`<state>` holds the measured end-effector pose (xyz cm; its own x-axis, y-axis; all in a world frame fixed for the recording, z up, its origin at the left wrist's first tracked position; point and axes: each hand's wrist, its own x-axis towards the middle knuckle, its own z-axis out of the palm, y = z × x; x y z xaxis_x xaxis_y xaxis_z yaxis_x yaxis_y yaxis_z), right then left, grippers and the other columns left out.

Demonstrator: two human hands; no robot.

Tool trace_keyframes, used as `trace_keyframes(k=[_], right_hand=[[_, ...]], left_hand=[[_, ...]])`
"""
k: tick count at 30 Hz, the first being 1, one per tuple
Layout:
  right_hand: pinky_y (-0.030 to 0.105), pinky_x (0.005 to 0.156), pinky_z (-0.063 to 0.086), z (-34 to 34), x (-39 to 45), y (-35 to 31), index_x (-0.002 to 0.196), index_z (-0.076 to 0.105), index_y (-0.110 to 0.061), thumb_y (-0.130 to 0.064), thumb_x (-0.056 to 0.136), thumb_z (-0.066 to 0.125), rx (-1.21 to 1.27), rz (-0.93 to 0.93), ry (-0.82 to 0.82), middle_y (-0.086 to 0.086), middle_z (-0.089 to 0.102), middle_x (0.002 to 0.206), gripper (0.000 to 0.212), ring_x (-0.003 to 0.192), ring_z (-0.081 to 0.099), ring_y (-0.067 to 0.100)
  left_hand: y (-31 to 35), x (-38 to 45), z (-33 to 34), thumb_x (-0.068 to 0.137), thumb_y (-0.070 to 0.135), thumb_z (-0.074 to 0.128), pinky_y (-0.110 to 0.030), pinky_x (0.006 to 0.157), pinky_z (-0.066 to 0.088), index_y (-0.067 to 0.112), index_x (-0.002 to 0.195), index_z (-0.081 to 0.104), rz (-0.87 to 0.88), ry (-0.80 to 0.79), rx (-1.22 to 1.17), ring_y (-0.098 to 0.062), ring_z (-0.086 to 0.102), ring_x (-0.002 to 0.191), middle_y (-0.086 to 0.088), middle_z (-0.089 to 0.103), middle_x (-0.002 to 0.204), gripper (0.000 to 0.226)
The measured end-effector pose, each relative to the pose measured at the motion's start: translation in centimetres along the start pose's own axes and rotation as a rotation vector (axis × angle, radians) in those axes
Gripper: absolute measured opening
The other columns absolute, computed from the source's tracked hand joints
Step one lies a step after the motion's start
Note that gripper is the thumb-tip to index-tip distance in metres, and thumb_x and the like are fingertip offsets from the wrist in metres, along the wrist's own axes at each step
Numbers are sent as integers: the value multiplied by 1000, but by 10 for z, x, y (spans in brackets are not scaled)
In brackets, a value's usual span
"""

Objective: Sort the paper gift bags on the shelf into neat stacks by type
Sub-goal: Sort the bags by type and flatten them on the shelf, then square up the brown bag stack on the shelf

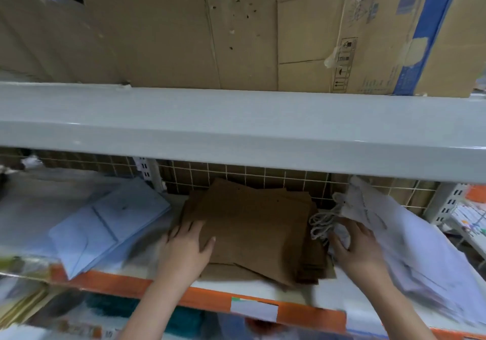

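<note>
Sorting bags on shelf (263, 291)
Left hand (188, 245) flat, released, on brown bags (252, 231); right hand (355, 250) grasping white bags (410, 245)

Shop stockroom, metal shelving (236, 129), cardboard boxes (184, 29) above, orange price-label strip (210, 300)

1. The brown paper bags (252, 231) lie flat in a messy pile in the middle of the shelf (263, 288). Their edges do not line up.
2. The white paper bags (410, 250) lie in a leaning pile just to the right of the brown ones. Their pale string handles (322, 221) hang out toward the brown pile.
3. The light blue bags (105, 229) lie flat on the left, turned at a slant.
</note>
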<state>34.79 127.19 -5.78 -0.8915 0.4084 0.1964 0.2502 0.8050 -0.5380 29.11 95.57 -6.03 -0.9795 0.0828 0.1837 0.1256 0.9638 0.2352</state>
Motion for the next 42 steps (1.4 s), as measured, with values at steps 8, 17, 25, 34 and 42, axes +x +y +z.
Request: trace_keyframes(k=[8,17,25,34,42], right_hand=[[41,85,46,57,-49,-118,125,58,-19,-48,76,45,-27,-191,-131,8,59,120,58,108,55,32],[40,99,40,126,-113,-245,134,49,-26,-32,91,58,-1,-288,-161,-1,54,131,44,122,47,25],[36,107,30,201,-159,-358,142,36,-28,-40,94,51,-34,-379,-249,-7,39,145,51,135,34,19],[34,112,21,274,-162,-475,145,30,-31,-40,96,46,-25,-540,-401,-10,31,150,52,138,27,16],[32,112,22,354,-143,-558,144,32,-31,-42,95,45,5,-564,-475,-9,34,149,52,138,30,16]], left_hand=[[-107,-14,-44,86,52,35,-40,87,45,17,125,58,47,117,-45,-28,60,107,-4,64,118,57],[-255,-37,-86,77,48,42,-34,63,54,18,102,70,52,195,66,-22,69,75,1,71,90,48],[-374,-59,-118,74,47,42,-37,65,53,21,102,68,-41,193,120,-24,68,77,1,69,87,46],[-493,-68,-135,75,49,41,-40,66,52,19,101,67,-188,225,156,-28,68,76,0,69,83,47],[-593,-29,-148,74,46,40,-38,62,50,21,96,65,-258,307,194,-27,67,72,2,68,80,42]])
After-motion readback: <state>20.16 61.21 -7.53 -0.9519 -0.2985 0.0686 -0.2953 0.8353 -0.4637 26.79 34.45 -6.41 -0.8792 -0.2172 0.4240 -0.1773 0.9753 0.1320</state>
